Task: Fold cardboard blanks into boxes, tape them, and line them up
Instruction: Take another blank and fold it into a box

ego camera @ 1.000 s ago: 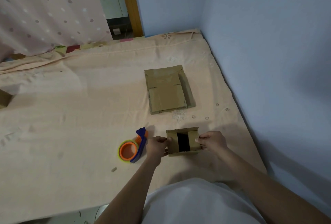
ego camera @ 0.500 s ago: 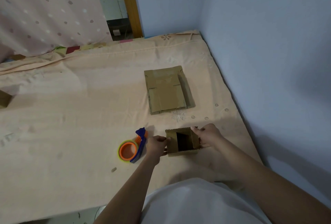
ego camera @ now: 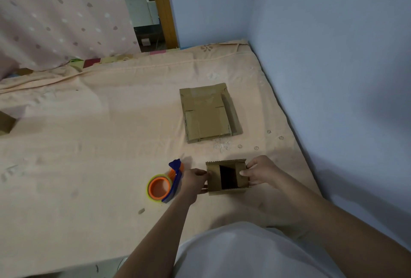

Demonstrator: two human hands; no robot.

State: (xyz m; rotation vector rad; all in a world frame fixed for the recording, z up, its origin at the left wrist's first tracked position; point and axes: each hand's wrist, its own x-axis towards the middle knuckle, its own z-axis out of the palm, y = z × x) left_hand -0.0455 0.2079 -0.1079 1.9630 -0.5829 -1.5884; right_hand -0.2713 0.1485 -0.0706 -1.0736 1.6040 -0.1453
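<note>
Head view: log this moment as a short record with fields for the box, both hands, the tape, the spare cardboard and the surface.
box: small cardboard box on the sheet, top flaps partly folded in, dark gap open in the middle
left hand: left hand grips the box's left side
right hand: right hand grips the right side, thumb on the right flap
tape: tape dispenser, orange and blue, lying just left of the left hand
spare cardboard: flat cardboard blanks stacked beyond the box
surface: peach bedsheet
</note>
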